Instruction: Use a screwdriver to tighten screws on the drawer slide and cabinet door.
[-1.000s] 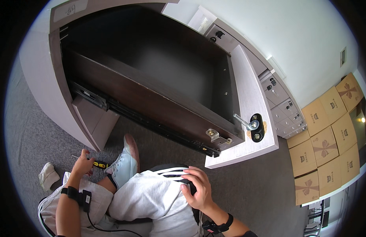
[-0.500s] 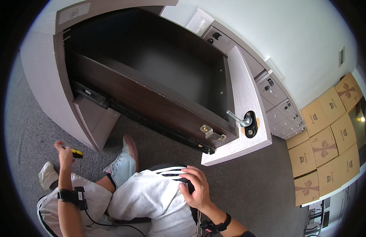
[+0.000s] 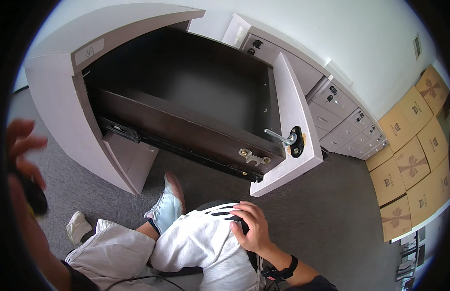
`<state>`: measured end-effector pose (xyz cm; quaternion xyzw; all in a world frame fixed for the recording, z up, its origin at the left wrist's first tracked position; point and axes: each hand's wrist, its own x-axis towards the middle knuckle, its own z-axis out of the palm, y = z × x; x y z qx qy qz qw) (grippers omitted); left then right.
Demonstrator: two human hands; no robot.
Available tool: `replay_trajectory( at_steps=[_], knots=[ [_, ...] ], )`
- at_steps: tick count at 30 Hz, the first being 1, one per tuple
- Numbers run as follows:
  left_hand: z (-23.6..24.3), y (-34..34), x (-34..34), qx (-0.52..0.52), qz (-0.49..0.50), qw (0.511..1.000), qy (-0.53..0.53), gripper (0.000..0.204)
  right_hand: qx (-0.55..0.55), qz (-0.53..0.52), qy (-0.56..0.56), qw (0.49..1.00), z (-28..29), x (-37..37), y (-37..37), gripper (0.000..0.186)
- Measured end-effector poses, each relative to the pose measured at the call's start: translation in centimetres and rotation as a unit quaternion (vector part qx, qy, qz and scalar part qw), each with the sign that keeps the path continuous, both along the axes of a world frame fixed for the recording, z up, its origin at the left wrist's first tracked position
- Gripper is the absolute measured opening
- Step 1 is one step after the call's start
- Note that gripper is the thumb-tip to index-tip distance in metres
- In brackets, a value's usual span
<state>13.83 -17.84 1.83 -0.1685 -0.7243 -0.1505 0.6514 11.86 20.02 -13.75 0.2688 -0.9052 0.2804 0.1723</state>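
Observation:
My left hand (image 3: 25, 150) is raised at the far left edge, smeared by motion, with its fingers partly curled. In it is a black-and-yellow tool (image 3: 34, 194), its kind too blurred to tell. My right hand (image 3: 254, 228) lies on my right knee, fingers apart, holding nothing. In front of me, a dark wooden drawer (image 3: 186, 123) is pulled out of a pale cabinet (image 3: 52, 106). A black slide rail (image 3: 186, 157) runs along its side. On the back of the drawer's pale front panel (image 3: 295, 92) is a black lock fitting (image 3: 296, 141) with a metal rod. A metal bracket (image 3: 254, 156) sits on the drawer side.
Along the wall, pale cabinets with keys in their locks (image 3: 334, 102) stand beyond the drawer. Cardboard boxes (image 3: 412, 165) are stacked at the right. My feet in pale shoes (image 3: 166, 203) are on the dark carpet. A cable (image 3: 142, 278) crosses my lap.
My left hand has risen from beside my left leg to the far left edge, with the tool still in it. The view has shifted slightly; my right hand stays on the knee.

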Motion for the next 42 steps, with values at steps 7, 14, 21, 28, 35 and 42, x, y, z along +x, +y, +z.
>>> replay_trajectory(
  at_steps=[7, 14, 21, 28, 35, 42],
  knots=[
    [10.1, 4.8, -4.0, -0.312, 0.074, 0.921, -0.222, 0.039, -0.011, 0.002, 0.006, 1.0, -0.1, 0.1, 0.2, 0.024],
    [10.8, 6.4, -8.1, -0.314, -0.027, 0.903, -0.291, 0.036, -0.024, 0.008, 0.003, 1.0, -0.4, 0.0, 0.5, 0.023],
    [8.8, 4.8, -9.4, -0.325, -0.051, 0.878, -0.347, 0.039, -0.024, 0.003, -0.011, 1.0, -0.4, 0.0, 0.6, 0.023],
    [7.9, 5.4, -9.7, -0.329, -0.114, 0.879, -0.327, 0.042, -0.021, 0.006, -0.014, 1.0, -0.5, 0.0, 0.6, 0.025],
    [7.7, 5.4, -9.9, -0.336, -0.124, 0.88, -0.311, 0.04, -0.02, 0.006, -0.017, 1.0, -0.6, -0.1, 0.6, 0.025],
    [7.3, 5.5, -10.1, -0.324, -0.127, 0.885, -0.31, 0.041, -0.023, 0.005, -0.019, 1.0, -0.5, -0.2, 0.7, 0.025]
  ],
)
